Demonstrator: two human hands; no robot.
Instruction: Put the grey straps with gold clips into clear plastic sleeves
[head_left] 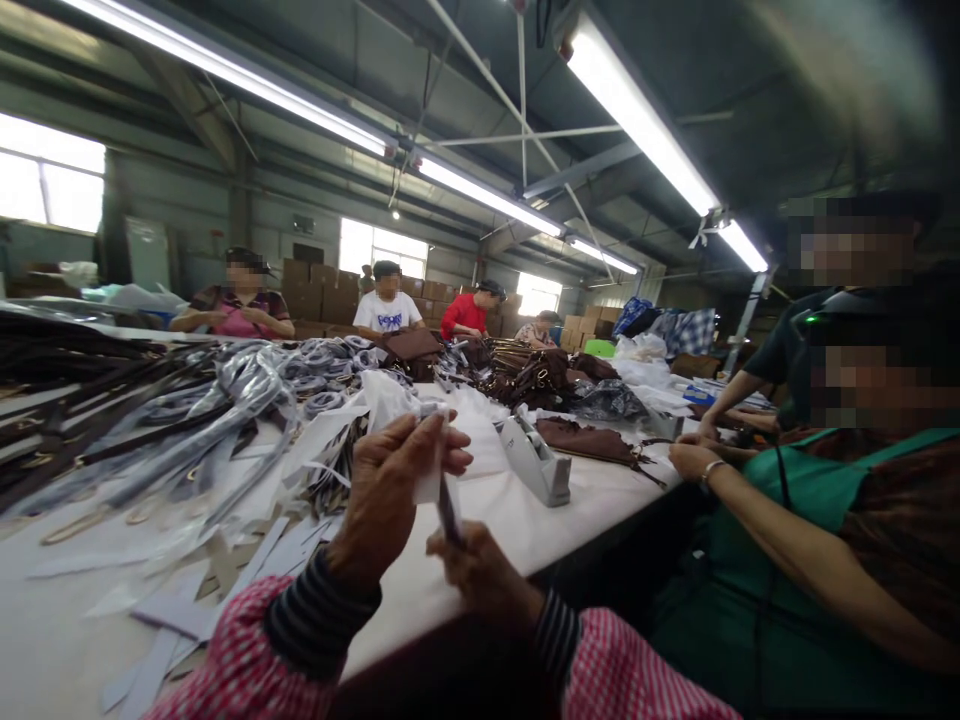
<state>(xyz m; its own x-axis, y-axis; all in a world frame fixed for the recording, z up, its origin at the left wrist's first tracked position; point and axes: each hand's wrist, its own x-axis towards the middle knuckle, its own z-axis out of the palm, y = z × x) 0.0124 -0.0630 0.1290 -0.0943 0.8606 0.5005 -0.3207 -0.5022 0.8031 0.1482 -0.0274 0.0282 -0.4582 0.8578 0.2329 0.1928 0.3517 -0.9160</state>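
Observation:
My left hand (386, 490) is raised over the table edge, thumb and fingers pinched on a piece of thin whitish wrapping (428, 485) at the upper end of a narrow dark strap (448, 510). Below it, my right hand (487, 575) is closed round the strap's lower end, which its fingers partly hide. The strap stands nearly upright between both hands. Just beyond them a grey tape dispenser (534, 460) sits on the white-covered table (480, 490). Left of my hands lie loose pale strips (247, 560) and a bundle of strap ends (334, 470).
Plastic-wrapped straps (247, 385) and dark straps (67, 390) are heaped on the left. Brown bags (585, 440) lie further back. At right, a person in a green apron (787, 560) sits close by, another person behind. Several people work across the table, before stacked cartons (319, 295).

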